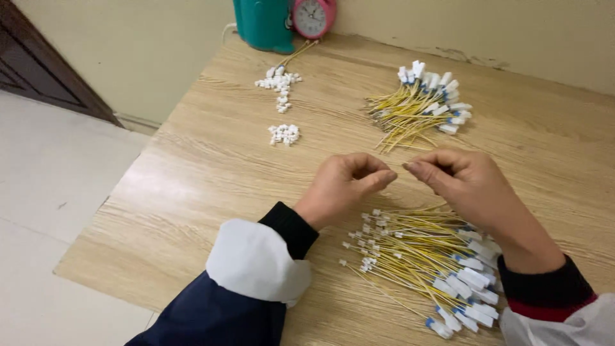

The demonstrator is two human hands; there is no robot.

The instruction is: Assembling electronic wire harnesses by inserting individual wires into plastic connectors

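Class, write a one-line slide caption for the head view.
Two hands meet above a pile of yellow wires on a wooden table.

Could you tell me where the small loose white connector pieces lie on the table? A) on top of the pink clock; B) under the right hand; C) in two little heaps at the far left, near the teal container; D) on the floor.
C: the white connector pieces lie in two small heaps on the wooden table, just before the teal container, away from both wire bundles.

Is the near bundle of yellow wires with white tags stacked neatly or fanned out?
Fanned out: the near bundle of yellow wires spreads flat on the wooden table, small white ends splayed left, white tags clustered right.
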